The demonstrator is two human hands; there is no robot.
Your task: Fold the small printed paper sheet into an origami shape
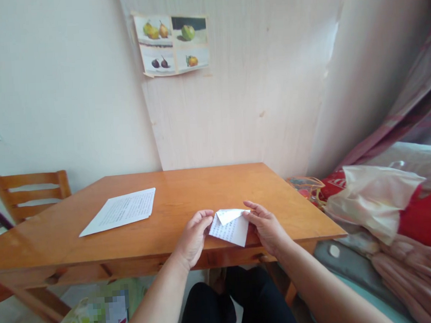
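Observation:
A folded sheet of printed paper is held between my two hands above the front edge of the wooden table. Its upper part is turned down into a white triangular flap. My left hand pinches the paper's left corner between thumb and fingers. On the other side, my right hand grips the right end of the flap with the thumb in front. Part of the fingers of both hands is hidden behind the paper.
Printed sheets lie on the table's left side. A wooden chair stands beyond the left end. Fruit pictures hang on the wall. At the right are a white plastic bag and red bags. Drawers run under the tabletop.

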